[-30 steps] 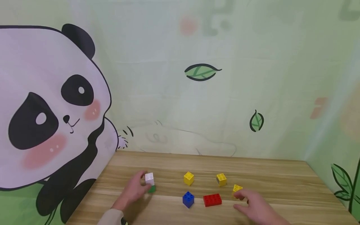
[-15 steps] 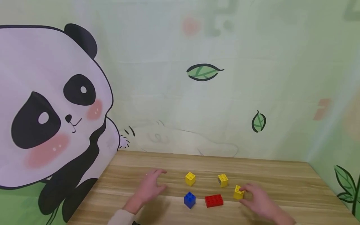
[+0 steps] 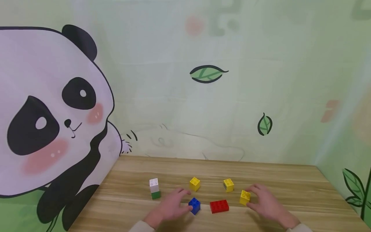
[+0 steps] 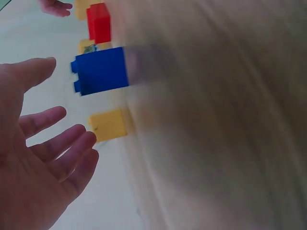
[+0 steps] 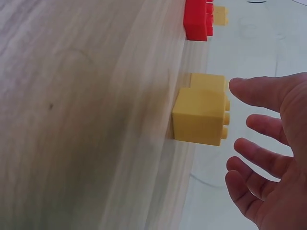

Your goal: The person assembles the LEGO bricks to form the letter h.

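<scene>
My left hand [image 3: 174,206] hovers at the left of a blue brick [image 3: 195,206], its thumb and fingers spread. In the left wrist view a gap shows between those fingers [image 4: 76,143] and the blue brick [image 4: 101,71]. On the right, my right hand [image 3: 266,204] is beside a yellow brick [image 3: 244,198] at the right end of the group. Its thumb and fingers are parted and stand clear of the yellow brick [image 5: 199,115] in the right wrist view. Neither hand holds anything.
A white brick [image 3: 154,185] sits on a green brick [image 3: 156,195] at the left. Two yellow bricks, one left [image 3: 195,184] and one right [image 3: 228,185], stand farther back on the wooden table [image 3: 278,174]. A red brick [image 3: 219,206] lies between the hands.
My left hand has left the white and green stack and moved right to the blue brick. My right hand was over the yellow brick and has drawn slightly to its right.
</scene>
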A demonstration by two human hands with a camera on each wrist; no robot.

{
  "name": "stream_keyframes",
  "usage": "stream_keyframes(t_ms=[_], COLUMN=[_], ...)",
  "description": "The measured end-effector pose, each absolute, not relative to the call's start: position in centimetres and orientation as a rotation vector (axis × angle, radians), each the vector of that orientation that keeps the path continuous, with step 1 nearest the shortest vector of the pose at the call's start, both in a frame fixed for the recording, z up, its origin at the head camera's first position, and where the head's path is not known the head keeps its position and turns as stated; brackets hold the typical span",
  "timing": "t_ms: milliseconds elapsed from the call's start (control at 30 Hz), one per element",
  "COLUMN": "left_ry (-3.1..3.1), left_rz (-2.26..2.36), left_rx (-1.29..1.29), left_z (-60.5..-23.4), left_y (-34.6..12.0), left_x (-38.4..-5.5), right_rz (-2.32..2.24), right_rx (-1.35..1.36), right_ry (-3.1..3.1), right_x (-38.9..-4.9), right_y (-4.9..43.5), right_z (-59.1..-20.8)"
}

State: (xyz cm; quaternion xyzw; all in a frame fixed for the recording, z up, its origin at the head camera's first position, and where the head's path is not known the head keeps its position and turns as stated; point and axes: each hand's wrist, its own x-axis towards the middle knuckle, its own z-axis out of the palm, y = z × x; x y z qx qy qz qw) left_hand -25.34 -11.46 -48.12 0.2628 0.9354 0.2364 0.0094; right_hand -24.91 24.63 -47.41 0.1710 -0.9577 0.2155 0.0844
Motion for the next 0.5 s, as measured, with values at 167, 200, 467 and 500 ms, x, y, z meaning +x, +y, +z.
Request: stream_keyframes(t_ms=[167,200,467,500], left_ry=[2.858,2.855,2.805,2.810], left_rz=[0.728,0.722,0.731,0.731], left_rx=[0.821,0.823,0.781,0.783], left_z=[-48.87,-49.00,-49.26,-49.29], left_y=[-10.91,-10.83,-10.48,-10.46], left_x=[-25.27,-25.28,-25.27,-25.28], right_rz=[0.633,0.637,0.659,0.659], right_rx=[0.497,0.494,0.502,0.504], right_ry=[-2.900,-2.907,-2.927,-2.924], right_x=[-25.17,-25.24,-25.34,-25.33], right_y=[24.59,24.59,24.54,24.52], right_z=[-47.92,-48.02,-48.41,-48.44])
